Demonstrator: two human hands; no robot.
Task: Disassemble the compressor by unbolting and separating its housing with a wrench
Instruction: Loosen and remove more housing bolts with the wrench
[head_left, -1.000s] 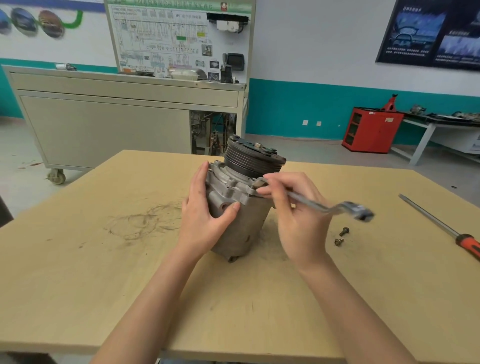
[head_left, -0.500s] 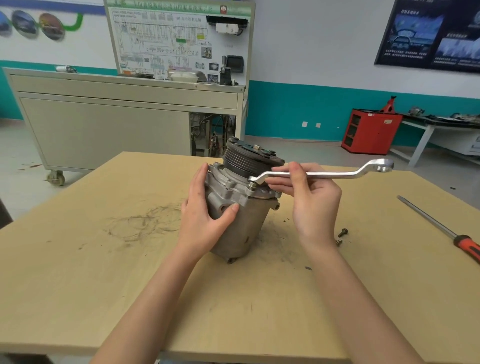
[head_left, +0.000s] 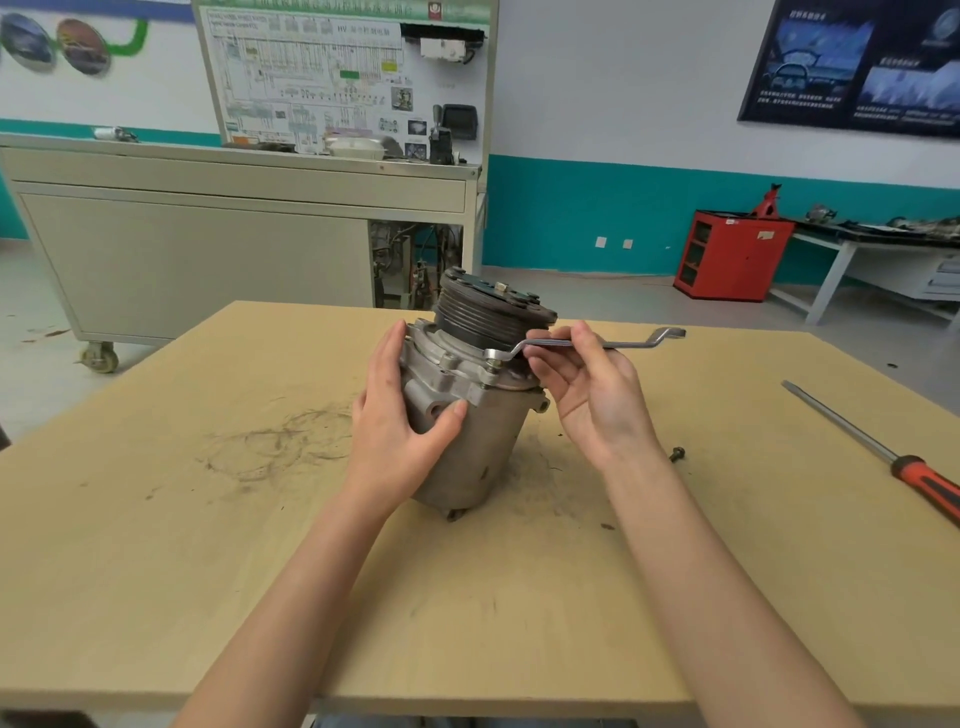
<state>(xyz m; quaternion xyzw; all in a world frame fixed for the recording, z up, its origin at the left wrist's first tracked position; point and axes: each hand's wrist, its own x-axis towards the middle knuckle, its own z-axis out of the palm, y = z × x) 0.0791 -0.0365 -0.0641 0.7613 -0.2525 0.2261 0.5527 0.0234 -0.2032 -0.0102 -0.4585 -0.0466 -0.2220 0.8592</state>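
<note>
A grey metal compressor (head_left: 475, 441) stands upright and slightly tilted in the middle of the wooden table (head_left: 156, 571), its black grooved pulley (head_left: 493, 312) on top. My left hand (head_left: 400, 421) grips the housing from the left, thumb across its front. A silver offset ring wrench (head_left: 587, 343) lies about level, its near ring set on a bolt at the housing's flange. My right hand (head_left: 587, 389) pinches the wrench shaft with fingertips, palm turned up, just right of the compressor.
A loose bolt (head_left: 677, 454) lies on the table right of my right wrist. A long screwdriver with a red-orange handle (head_left: 883, 452) lies near the right edge. Behind the table stand a beige cabinet on wheels (head_left: 208, 249) and a red cabinet (head_left: 732, 254).
The wrench has swung from pointing right and toward me to pointing right and away, staying on the flange bolt. My right hand turned palm-up. The left hand kept its grip.
</note>
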